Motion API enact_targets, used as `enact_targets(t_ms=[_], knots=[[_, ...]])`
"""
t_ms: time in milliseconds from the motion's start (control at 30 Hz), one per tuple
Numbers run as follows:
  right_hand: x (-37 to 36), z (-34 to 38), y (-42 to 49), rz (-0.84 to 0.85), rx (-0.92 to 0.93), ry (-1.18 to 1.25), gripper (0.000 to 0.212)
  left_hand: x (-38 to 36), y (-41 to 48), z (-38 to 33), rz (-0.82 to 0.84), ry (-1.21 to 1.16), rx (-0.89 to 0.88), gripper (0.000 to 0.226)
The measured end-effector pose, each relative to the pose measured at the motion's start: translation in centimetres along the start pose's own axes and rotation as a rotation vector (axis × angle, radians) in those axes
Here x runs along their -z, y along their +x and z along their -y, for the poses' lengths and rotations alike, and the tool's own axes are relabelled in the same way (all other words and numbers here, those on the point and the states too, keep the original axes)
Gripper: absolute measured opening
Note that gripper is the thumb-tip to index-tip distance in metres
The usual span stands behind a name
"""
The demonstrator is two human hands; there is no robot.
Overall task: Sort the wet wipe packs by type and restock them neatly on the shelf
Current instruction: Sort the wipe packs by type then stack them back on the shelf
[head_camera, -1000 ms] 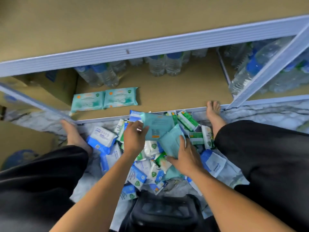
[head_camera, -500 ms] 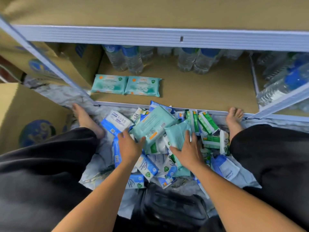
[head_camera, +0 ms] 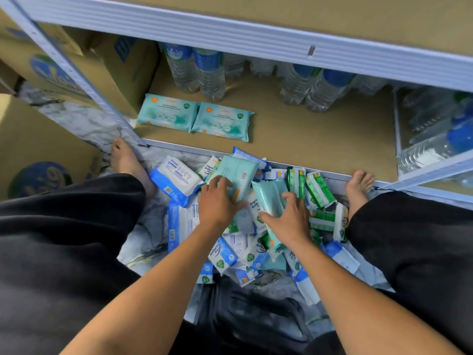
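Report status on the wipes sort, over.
Left grip holds one teal pack, right grip another teal pack. Two teal packs lie side by side on shelf. Mixed pile unsorted on floor.

left hand (head_camera: 217,204), right hand (head_camera: 290,219), gripping teal packs (head_camera: 239,172)

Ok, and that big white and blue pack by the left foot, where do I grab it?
Grab the white and blue pack across its narrow middle, thumb on one long edge, fingers on the other, coming straight down from above. It lies face up at the left edge of the pile with nothing covering it, and the left foot and left hand crowd its sides.
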State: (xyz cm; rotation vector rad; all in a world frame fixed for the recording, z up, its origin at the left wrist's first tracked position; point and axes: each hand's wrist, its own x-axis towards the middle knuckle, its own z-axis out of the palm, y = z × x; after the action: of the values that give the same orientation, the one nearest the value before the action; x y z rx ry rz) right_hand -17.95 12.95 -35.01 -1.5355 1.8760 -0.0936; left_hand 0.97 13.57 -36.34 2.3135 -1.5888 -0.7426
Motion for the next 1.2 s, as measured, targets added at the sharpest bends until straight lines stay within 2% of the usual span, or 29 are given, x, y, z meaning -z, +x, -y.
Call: enact_targets(t_ms=[167, 267, 300, 400, 467, 533, 633, 700, 800, 933, 967, 1033, 1100, 1200], knots=[[1.4, 2.7, -0.3, 0.007, 0.076, 0.190, 0.048, 1.4, 0.2, -0.2, 0.076, -0.044, -0.069, 0.072], [2.6, 3.9, -0.2, 0.076, 0.088, 0.403, 0.030, 3.2, -0.1, -0.5, 0.078, -0.153, -0.067, 0.057], [2.9, 4.0, 0.0, 0.103, 0.073, 0.483, 0.027, 3.8, -0.2, -0.5, 0.076, -0.258, -0.046, 0.050], [3.7, 3.8, 0.5, 0.175, -0.062, 0.682, 0.024, 4.7, -0.8, -0.6, 0.148, -0.781, 0.132, 0.031], [3.6, 2.7, 0.7, 0.162, -0.142, 0.702, 0.021, 4.6, -1.4, -0.4, 0.191, -0.921, 0.254, 0.025], [3.3, 1.3, 1.1, 0.130, -0.197, 0.651, 0.022, 4.2, -1.9, 0.1, 0.162, -0.804, 0.291, 0.031], [2.9, -0.5, 2.0, 0.042, -0.203, 0.547, 0.026, 3.7, -2.0, 1.6, 0.074, -0.659, 0.282, 0.053], [3.0, -1.1, 2.6, -0.001, -0.168, 0.403, 0.028, 3.6, -1.9, 2.2, 0.104, -0.578, 0.262, 0.066], [2.4, -1.5, 2.9, 0.016, -0.114, 0.206, 0.027, 2.7, -1.7, 2.7, 0.122, -0.451, 0.251, 0.070], [1.4, -2.2, 2.5, 0.024, -0.138, -0.054, 0.042, 1.6, -1.5, 3.5, 0.086, -0.421, 0.250, 0.048], [1.3, -2.2, 2.4, 0.035, -0.126, -0.061, 0.049, 1.5, -1.4, 3.6, 0.090, -0.421, 0.261, 0.051], [1.3, -1.8, 2.3, 0.068, -0.108, -0.045, 0.069, 1.6, -1.3, 3.6, 0.103, -0.436, 0.299, 0.075], [1.0, -1.7, 2.4, 0.102, -0.091, -0.062, 0.079, 1.8, -1.3, 3.6, 0.108, -0.490, 0.322, 0.095], [0.7, -2.1, 2.4, 0.098, -0.080, -0.079, 0.079, 1.8, -1.6, 3.5, 0.105, -0.452, 0.289, 0.097]])
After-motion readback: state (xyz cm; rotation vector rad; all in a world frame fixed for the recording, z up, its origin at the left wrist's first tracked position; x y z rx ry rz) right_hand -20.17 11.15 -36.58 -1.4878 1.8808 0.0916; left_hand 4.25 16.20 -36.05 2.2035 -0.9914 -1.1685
